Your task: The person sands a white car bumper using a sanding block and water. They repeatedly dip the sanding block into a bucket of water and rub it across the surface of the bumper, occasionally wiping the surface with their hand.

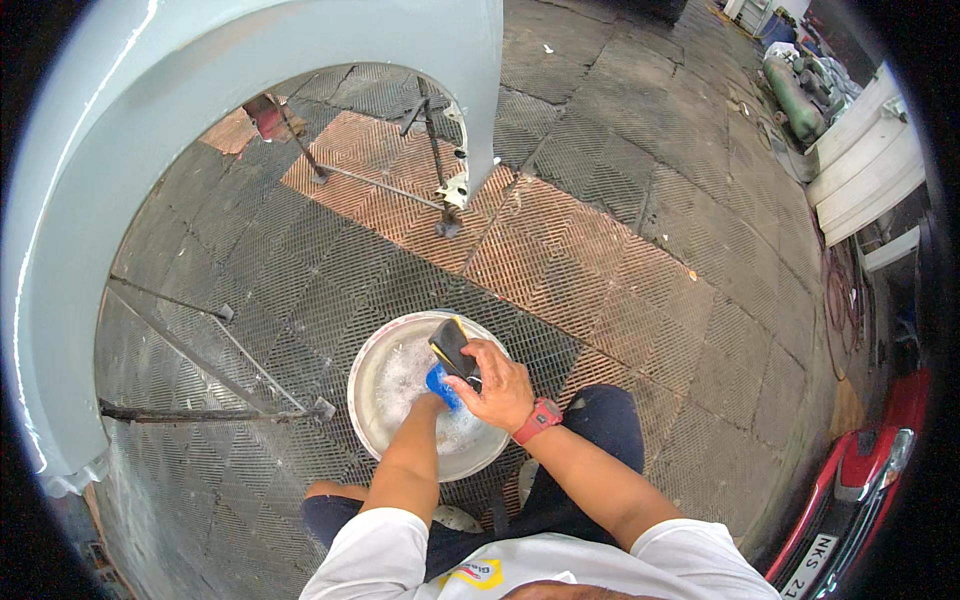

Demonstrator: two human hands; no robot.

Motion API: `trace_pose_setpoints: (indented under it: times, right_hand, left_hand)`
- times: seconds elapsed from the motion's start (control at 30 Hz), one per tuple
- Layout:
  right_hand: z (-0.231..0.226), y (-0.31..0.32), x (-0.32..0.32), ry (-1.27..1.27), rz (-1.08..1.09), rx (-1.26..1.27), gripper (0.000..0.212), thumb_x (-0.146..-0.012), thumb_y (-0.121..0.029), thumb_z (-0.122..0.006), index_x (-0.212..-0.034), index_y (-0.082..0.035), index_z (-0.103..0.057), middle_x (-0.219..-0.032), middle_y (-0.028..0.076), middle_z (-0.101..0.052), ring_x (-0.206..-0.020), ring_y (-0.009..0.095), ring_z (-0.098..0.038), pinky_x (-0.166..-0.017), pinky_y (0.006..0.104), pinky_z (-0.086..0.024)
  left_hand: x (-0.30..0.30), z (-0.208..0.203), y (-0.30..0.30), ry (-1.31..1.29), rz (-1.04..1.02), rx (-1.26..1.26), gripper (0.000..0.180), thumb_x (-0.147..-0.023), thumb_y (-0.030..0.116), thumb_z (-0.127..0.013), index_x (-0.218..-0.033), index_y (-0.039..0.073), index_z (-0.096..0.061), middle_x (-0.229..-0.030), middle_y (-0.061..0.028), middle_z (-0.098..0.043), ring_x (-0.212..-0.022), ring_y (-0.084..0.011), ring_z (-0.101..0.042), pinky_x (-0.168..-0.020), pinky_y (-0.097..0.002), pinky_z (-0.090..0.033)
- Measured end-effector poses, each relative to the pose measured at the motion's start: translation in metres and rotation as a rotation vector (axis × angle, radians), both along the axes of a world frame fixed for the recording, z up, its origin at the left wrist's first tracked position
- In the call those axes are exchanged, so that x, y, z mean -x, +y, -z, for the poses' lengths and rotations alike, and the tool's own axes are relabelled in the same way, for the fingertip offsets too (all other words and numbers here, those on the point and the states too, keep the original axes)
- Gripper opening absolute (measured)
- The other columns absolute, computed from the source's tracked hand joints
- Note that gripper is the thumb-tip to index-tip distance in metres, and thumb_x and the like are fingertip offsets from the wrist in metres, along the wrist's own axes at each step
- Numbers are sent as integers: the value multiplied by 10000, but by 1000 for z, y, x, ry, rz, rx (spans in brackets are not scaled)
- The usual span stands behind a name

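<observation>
A round white basin (362, 385) of foamy water stands on the floor in front of me. Over it, my right hand (500, 385) is closed on a dark block with a yellow edge (452, 342), which looks like a sanding block. My left hand (430, 402) reaches down into the basin, just beneath the right one. It grips a small bright blue object (438, 381), whose kind I cannot make out. Foam and my right hand hide part of the blue object and the left fingers.
A pale grey-blue car fender (250, 50) arches over the left on a thin metal stand (375, 187) with several legs. Black and orange grid mats (600, 260) cover the floor. At right lie a red car bumper (860, 470), white panels (865, 165) and coiled hoses (838, 290).
</observation>
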State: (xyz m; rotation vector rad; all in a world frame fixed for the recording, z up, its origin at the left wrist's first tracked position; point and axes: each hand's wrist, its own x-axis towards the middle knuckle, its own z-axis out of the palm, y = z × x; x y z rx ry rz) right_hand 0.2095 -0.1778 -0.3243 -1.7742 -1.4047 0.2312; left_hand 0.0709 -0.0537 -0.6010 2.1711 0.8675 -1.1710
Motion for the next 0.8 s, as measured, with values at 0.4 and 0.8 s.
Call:
trace_pose_setpoints:
  times: [0.4,0.8]
  right_hand:
    - [1,-1,-2,-15,31,-5,563,-931,-406,-845,-1275,-32,-603,-1210,161,-707,-1038,378,-746,-788,462,-622]
    - [1,-3,2,-56,51,-5,515,-963,-423,-805,-1259,-48,-615,-1181,141,-711,-1010,378,-749,-794,479,-625]
  left_hand:
    - [-5,-3,-1,13,4,33,546,-972,306,-692,-1458,56,-690,-1519,-199,-658,-1422,-342,-629,-1209,-475,-473]
    - [21,-24,6,10,-54,33,533,-968,304,-691,-1438,52,-707,-1495,-198,-680,-1403,-338,-649,-1196,-471,-487]
